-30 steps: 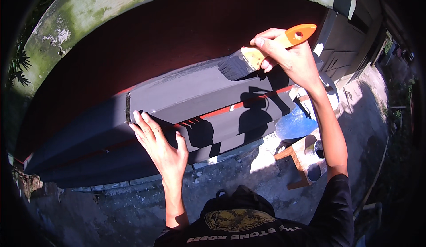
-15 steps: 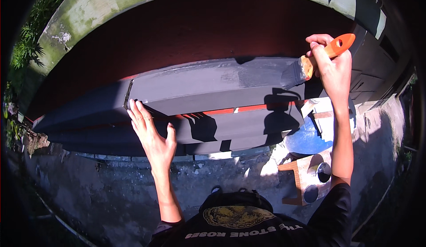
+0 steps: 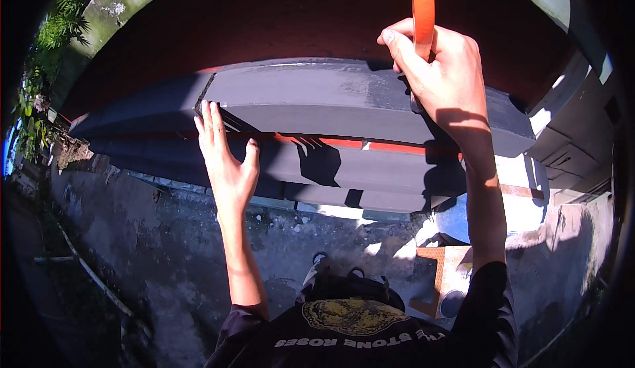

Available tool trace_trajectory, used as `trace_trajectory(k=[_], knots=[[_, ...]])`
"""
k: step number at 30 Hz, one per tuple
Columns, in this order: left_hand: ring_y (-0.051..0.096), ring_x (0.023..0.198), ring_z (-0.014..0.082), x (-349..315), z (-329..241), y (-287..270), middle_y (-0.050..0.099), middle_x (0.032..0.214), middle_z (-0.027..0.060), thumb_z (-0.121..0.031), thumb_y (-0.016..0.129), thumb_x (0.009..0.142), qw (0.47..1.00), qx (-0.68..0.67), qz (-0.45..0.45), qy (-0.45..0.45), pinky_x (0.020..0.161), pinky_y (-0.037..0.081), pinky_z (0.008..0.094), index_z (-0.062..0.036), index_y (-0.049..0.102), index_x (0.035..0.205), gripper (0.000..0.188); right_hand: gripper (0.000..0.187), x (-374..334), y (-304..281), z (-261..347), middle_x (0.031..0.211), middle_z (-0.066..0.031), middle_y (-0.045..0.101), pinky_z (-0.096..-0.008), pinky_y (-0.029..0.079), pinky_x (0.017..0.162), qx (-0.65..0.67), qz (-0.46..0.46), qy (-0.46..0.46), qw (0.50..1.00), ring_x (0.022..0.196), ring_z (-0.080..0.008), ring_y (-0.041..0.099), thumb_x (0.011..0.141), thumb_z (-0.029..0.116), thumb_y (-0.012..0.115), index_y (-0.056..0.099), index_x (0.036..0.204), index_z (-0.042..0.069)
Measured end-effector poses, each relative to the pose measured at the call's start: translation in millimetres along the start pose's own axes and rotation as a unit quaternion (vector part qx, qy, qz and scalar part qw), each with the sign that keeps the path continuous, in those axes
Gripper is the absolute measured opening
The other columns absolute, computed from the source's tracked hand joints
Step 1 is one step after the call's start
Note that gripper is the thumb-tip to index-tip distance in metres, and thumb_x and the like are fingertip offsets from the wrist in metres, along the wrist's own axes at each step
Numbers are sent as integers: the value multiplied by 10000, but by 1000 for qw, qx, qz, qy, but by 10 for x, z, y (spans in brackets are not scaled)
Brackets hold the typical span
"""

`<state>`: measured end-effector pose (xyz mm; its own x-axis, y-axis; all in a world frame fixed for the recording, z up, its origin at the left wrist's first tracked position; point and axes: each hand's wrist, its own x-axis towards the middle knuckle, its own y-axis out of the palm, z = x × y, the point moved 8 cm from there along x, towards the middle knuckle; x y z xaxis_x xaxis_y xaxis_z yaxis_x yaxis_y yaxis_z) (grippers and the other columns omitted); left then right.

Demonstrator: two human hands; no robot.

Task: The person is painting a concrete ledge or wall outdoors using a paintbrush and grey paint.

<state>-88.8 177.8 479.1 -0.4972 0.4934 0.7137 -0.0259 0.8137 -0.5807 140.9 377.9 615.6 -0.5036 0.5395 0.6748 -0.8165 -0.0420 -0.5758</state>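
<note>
My right hand [image 3: 453, 77] is closed around the orange handle [image 3: 423, 14] of a paintbrush, which points away from me. The hand mostly hides the bristles, low over the right part of a grey-painted ledge [image 3: 297, 87]. Darker, streaky grey paint shows on the ledge's top beside the brush. Farther left, my left hand [image 3: 231, 166] is open, fingers stretched and thumb apart. Its fingertips rest at the ledge's front edge, near a dark gap [image 3: 206, 90] running across the ledge. A lower grey step [image 3: 390, 169] lies below, with a red strip [image 3: 403, 147] between the two.
A dark red surface [image 3: 264, 10] lies beyond the ledge. At lower right stands a brown-edged stool [image 3: 433, 269] with a round dark container [image 3: 452, 304]. A blue rounded object [image 3: 453, 222] sits behind it. Green plants [image 3: 63, 27] grow at far left, above worn concrete ground [image 3: 165, 249].
My right hand has moved left with the brush, and its handle has swung from leaning right to pointing away. My left hand stays at the ledge edge. The whole view has shifted.
</note>
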Motion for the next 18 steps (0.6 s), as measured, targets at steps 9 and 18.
trace_trajectory(k=[9,18], knots=[[685,1055,299,530,-1215,-267,702,1101,173,-111,748,817,948,-289,-2,134,970,523,416,8,648,1200,413,224,52,200,371,701,-41,656,-237,513,559,178,38,0,983,571,-86,631,949,230,751,719,946,8],[698,696,278,850,-1555,11,662,795,200,-129,726,830,915,-369,109,120,646,563,357,40,561,1043,319,200,-39,200,648,747,-56,643,-279,535,646,26,-56,-98,993,693,-147,682,889,153,789,657,877,3]])
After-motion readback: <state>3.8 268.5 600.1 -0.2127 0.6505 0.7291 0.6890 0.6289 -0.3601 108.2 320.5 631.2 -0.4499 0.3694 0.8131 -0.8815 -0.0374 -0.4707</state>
